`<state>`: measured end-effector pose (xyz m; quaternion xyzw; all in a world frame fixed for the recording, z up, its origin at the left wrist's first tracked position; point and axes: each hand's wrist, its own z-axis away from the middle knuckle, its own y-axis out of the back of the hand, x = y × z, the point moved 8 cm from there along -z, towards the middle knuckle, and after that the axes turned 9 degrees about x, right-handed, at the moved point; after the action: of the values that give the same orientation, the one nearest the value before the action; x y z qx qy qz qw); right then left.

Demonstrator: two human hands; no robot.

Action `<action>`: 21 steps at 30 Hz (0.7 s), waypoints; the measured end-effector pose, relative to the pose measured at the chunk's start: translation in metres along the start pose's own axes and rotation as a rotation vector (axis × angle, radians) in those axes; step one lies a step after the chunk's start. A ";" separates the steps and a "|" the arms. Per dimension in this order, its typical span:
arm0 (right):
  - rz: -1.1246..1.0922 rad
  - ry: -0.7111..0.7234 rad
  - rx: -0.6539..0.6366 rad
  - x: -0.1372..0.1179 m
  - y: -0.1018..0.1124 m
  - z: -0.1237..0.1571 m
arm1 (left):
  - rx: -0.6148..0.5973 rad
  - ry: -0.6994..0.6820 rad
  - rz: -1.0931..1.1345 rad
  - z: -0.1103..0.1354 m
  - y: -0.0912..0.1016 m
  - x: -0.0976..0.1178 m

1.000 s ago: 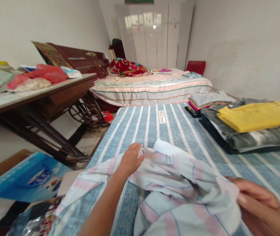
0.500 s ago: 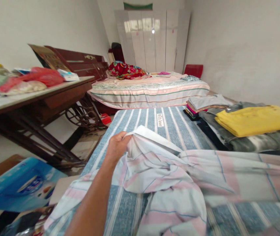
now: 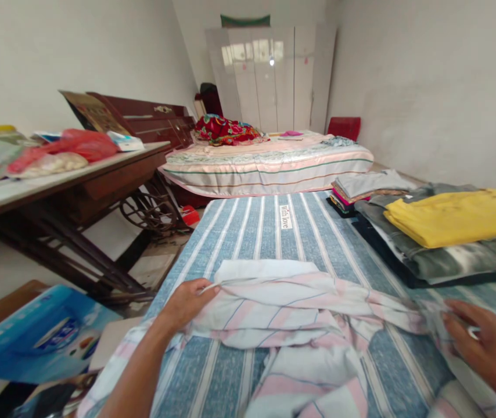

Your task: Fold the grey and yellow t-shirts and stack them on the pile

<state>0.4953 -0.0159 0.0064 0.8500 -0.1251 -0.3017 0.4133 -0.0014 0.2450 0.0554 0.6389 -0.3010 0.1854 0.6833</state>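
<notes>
A pink, white and blue striped shirt (image 3: pixel 283 313) lies rumpled across the blue striped mattress (image 3: pixel 239 232), its white band, which looks like a collar, toward the far side. My left hand (image 3: pixel 189 302) pinches the shirt's far left edge between thumb and fingers. At the right, my right hand (image 3: pixel 485 345) is closed on a stretched-out part of the same shirt, somewhat blurred by motion. Folds hide part of the garment, and its near end runs out of view at the bottom.
Folded clothes, with a yellow garment (image 3: pixel 457 216) on top, lie on the mattress at right beside a smaller clothes stack (image 3: pixel 370 186). Left stand a sewing-machine table (image 3: pixel 143 154) and a blue box (image 3: pixel 43 337). Another bed (image 3: pixel 265 168) is beyond.
My right hand has come into view at the right, on the shirt. My left hand has moved down and left, and the shirt's collar-like band now lies lower and flatter.
</notes>
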 end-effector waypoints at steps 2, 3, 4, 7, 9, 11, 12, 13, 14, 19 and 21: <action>-0.011 0.181 0.053 -0.059 0.006 0.002 | -0.020 0.021 0.035 0.004 -0.001 0.001; -0.045 0.260 0.045 -0.088 0.005 0.002 | -0.018 0.021 0.039 0.005 -0.001 0.002; -0.066 0.309 0.030 -0.114 0.001 0.001 | -0.009 0.015 0.034 0.005 0.000 0.004; -0.068 0.394 -0.227 -0.177 -0.033 -0.004 | 0.054 -0.009 0.012 0.005 0.003 0.008; -0.005 0.362 -0.353 -0.202 -0.058 -0.012 | 0.096 -0.024 0.011 0.005 0.006 0.011; 0.049 0.334 -0.459 -0.220 -0.080 -0.017 | 0.106 -0.041 0.030 0.006 0.007 0.014; 0.066 0.324 -0.516 -0.226 -0.089 -0.018 | 0.107 -0.048 0.042 0.006 0.007 0.015; 0.076 0.316 -0.568 -0.231 -0.098 -0.017 | 0.107 -0.049 0.058 0.007 0.007 0.015; 0.077 0.313 -0.612 -0.235 -0.104 -0.016 | 0.110 -0.042 0.079 0.007 0.008 0.016; -0.041 0.371 -0.704 -0.239 -0.111 -0.022 | 0.172 -0.016 0.278 0.004 0.019 0.015; -0.164 0.348 -0.656 -0.235 -0.103 -0.040 | 0.185 -0.044 0.349 -0.003 0.024 0.020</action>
<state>0.3313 0.1827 0.0416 0.7181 0.1189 -0.2090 0.6530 -0.0013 0.2478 0.0866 0.6411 -0.4036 0.3138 0.5724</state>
